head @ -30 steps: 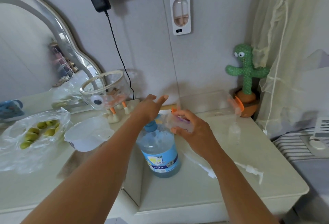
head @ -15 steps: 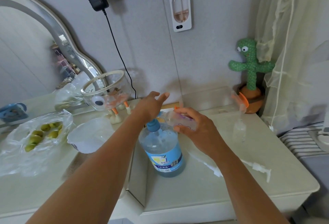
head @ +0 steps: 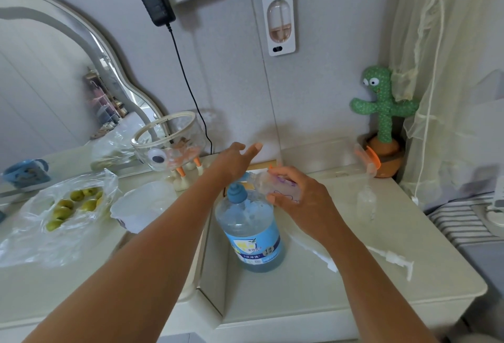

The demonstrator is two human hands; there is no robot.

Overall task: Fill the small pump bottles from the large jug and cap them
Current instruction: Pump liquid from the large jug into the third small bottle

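- Right hand [head: 297, 198] grips the small bottle [head: 272, 183], which lies sideways with its mouth pointing left at the blue pump [head: 236, 193] on the jug [head: 252, 236].
- Left hand [head: 234, 160], fingers straight, sits over that pump, mid-bench [head: 354, 288].

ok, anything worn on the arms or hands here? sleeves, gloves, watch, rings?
Nothing visible. Left hand and right hand are bare: no gloves, no rings seen. Left forearm and right forearm are bare to the frame edge: no sleeves, watch or bands. Nails look short and unpainted.

Small pump bottle [head: 281, 189], held in the right hand [head: 302, 203], now lies tilted, neck toward 9 o'clock, nearer the jug's pump [head: 236, 195].
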